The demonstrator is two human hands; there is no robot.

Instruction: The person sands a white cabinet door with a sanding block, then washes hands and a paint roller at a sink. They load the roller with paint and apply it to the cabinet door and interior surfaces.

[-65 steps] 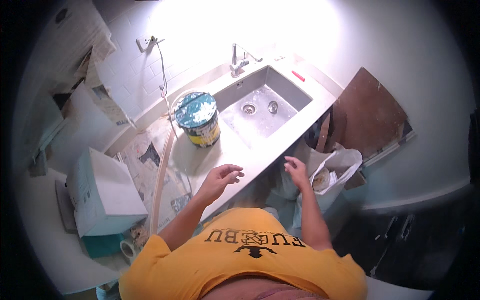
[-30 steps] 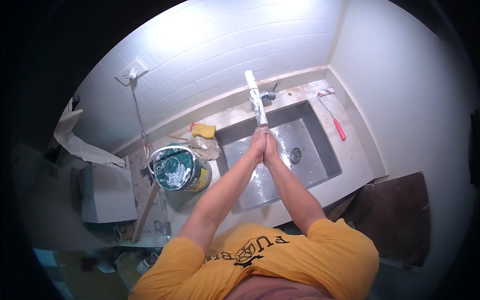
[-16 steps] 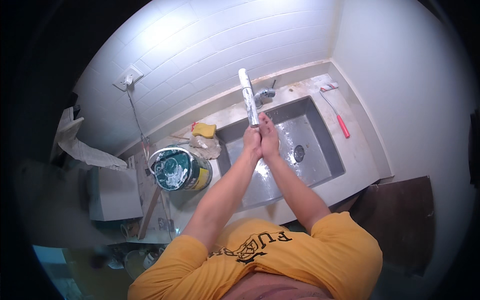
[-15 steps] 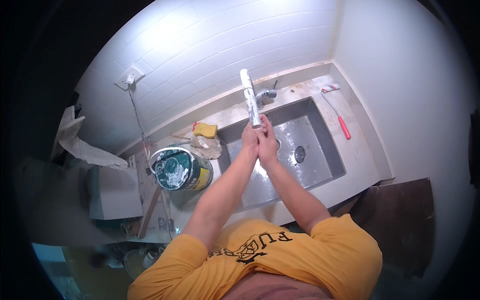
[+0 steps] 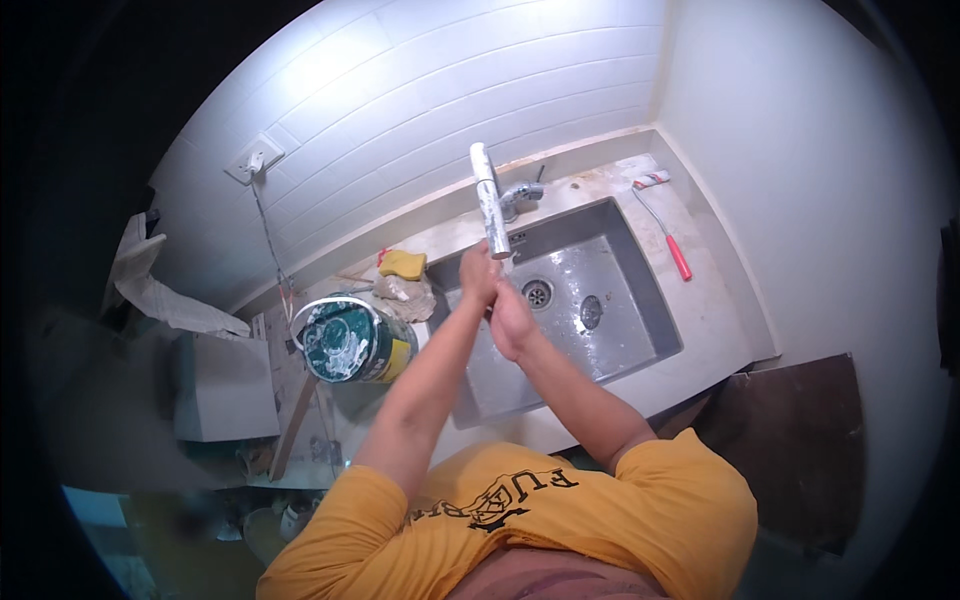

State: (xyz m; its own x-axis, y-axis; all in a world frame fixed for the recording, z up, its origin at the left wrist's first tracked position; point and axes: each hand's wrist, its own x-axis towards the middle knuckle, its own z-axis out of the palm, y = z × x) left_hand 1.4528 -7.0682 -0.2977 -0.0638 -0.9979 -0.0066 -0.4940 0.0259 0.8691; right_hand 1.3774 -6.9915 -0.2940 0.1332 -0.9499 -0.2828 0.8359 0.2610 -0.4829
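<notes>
Table [image 5: 715,320]: pale top, stained toward the rear right corner.
Grey sink [image 5: 643,275] set into the top; tap [image 5: 488,205] mounted behind it, white smears on the spout. Right of sink: roller [image 5: 678,258], red handle nearest the front. Left of sink: lidded green bucket [image 5: 345,340], upright, smeared white; behind it, crumpled cloth [image 5: 412,298], with yellow sponge [image 5: 403,265] against it.

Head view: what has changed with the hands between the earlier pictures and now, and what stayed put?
First apart near the front edge of the counter, the left hand and right hand came together over the sink, by the faucet; then the right drew back toward the person. Nothing was visibly picked up or let go. The bucket and red-handled paint roller stayed put.
</notes>
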